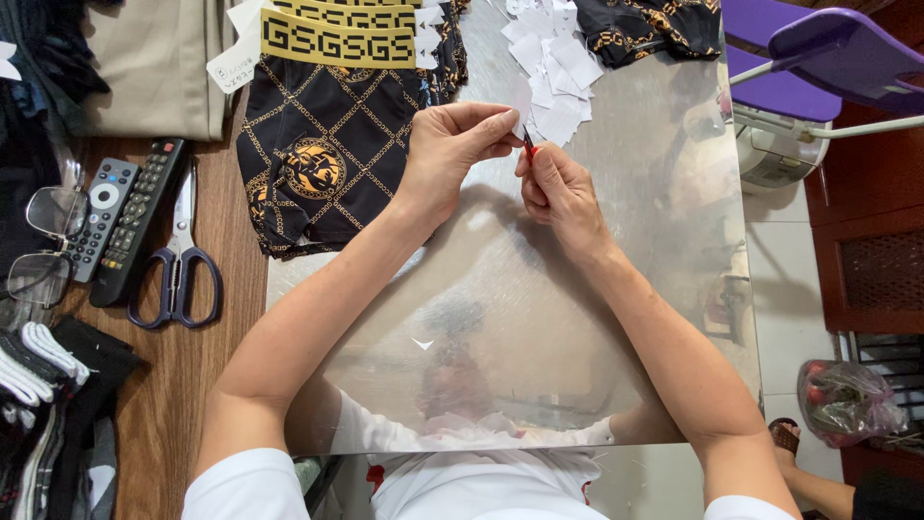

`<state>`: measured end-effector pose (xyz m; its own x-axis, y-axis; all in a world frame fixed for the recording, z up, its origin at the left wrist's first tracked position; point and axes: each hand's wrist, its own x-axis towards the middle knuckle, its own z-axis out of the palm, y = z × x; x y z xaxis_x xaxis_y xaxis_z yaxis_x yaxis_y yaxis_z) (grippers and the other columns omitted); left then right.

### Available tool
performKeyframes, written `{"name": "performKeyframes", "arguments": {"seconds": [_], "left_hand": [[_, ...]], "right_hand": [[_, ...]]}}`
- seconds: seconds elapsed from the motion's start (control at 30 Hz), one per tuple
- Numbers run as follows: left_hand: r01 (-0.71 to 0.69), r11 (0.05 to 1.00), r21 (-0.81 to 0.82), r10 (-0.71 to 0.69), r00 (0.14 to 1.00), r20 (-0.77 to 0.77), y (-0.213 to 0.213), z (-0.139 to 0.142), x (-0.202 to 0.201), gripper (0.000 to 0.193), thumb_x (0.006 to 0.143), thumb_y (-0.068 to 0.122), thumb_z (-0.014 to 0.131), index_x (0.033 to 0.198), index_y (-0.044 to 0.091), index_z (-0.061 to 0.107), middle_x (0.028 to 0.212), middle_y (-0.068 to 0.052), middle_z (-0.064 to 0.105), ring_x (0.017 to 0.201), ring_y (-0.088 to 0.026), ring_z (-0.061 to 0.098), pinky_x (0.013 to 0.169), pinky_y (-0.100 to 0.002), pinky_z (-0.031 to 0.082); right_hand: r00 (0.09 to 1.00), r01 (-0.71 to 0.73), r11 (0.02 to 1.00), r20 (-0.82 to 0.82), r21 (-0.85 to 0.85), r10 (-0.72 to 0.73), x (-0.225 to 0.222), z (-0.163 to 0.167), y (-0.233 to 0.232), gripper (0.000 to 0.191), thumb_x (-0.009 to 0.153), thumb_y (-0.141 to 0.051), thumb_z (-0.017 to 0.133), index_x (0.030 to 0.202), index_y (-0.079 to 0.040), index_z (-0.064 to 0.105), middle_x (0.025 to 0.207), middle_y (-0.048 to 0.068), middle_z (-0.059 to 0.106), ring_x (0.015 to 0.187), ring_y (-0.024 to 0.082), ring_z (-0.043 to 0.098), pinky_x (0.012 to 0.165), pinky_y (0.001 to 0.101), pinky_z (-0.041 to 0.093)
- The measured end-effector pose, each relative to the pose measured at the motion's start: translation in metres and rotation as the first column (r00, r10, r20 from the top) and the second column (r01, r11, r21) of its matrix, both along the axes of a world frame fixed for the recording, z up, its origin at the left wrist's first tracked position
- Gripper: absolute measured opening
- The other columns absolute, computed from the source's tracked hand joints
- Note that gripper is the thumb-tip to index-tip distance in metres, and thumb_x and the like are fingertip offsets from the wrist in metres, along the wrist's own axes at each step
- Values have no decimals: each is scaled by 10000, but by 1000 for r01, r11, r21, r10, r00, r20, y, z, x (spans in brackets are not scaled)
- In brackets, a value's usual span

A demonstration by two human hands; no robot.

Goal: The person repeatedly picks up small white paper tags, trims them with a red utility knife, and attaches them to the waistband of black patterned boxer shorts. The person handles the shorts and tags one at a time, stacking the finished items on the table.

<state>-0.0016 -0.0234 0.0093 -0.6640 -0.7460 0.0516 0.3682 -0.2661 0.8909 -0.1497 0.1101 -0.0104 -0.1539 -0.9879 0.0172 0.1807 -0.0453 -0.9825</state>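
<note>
The white paper tag [521, 98] sits pinched between your left hand's [452, 144] thumb and forefinger, above the shiny metal sheet [597, 289], close to the pile of paper scraps [553, 67]. Your right hand [556, 188] has its fingers pressed together around a small red thing [528, 146] — mostly hidden, too little showing to say what it is. The scraps overlap too much to count. To your left lies the black-and-gold patterned garment [327, 144], partly cut off at the top edge. Further out on the wooden table [192, 385]: one pair of scissors [178, 260], two remote controls [125, 221], one pair of glasses [43, 246] — cut off at the edge.
</note>
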Motion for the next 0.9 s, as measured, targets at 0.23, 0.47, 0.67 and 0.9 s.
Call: {"name": "performKeyframes", "arguments": {"seconds": [0.23,0.47,0.67,0.9], "left_hand": [[-43,999,-9,43,999,31,4,2,0,170,942,134,752,1005,-20,786,859,-106,781,797,-143,759,755,-270,635],[-49,999,-10,49,999,9,5,-2,-2,179,941,142,755,1003,-23,784,866,-107,780,799,-145,760,753,-269,635],[16,1000,5,-16,1000,-6,-6,6,3,167,957,146,731,1005,-13,750,887,-101,776,820,-162,779,773,-279,656],[188,981,39,-191,974,121,-26,14,16,156,930,119,744,981,-27,757,885,-105,777,801,-164,790,757,-291,670]], "right_hand": [[1000,6,1000,6,21,-6,1,1,0,367,1115,-441,467,1043,-100,581,703,-67,371,581,30,274,504,206,229],[998,32,999,-46,18,-32,0,-1,0,350,1130,-412,479,1019,-96,580,720,-73,371,607,32,285,513,212,240],[996,-81,995,38,57,79,-21,2,0,339,1124,-372,479,999,-81,601,693,-85,366,587,25,296,503,201,218],[994,-106,986,-19,129,109,-29,4,0,369,1115,-356,517,1024,-33,671,664,-89,360,582,31,292,505,218,207]]}}
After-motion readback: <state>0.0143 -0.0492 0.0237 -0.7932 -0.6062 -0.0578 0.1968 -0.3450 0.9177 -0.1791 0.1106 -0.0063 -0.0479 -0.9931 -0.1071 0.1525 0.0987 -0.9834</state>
